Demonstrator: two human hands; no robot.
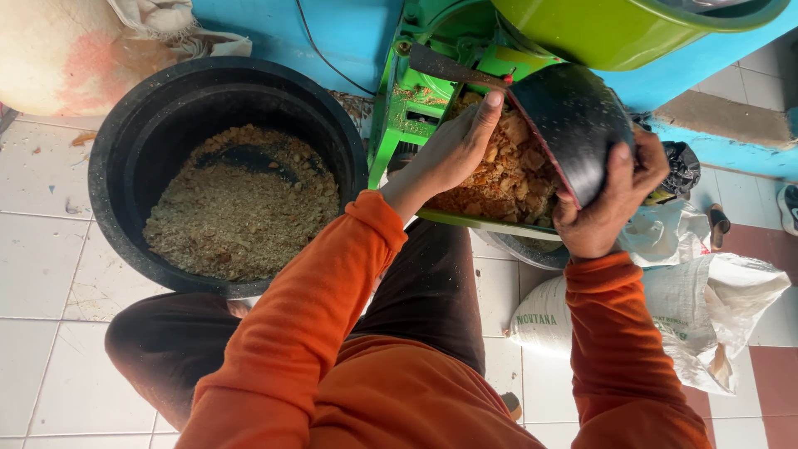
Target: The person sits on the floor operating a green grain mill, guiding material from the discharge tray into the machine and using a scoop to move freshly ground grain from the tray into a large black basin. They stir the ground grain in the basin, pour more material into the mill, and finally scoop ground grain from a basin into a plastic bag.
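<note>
My right hand grips a black bowl, tilted on its side over the feed tray of a green machine. Brown chunky pieces lie heaped in that tray below the bowl's mouth. My left hand rests flat on the heap, fingers stretched toward the machine's opening, holding nothing. Both arms wear orange sleeves. To the left stands a large black tub partly filled with ground, crumbly brown material.
A lime-green bucket sits on top of the machine. White woven sacks lie on the tiled floor at right, a pale sack at upper left. A blue wall runs behind. My knees are bent beneath me.
</note>
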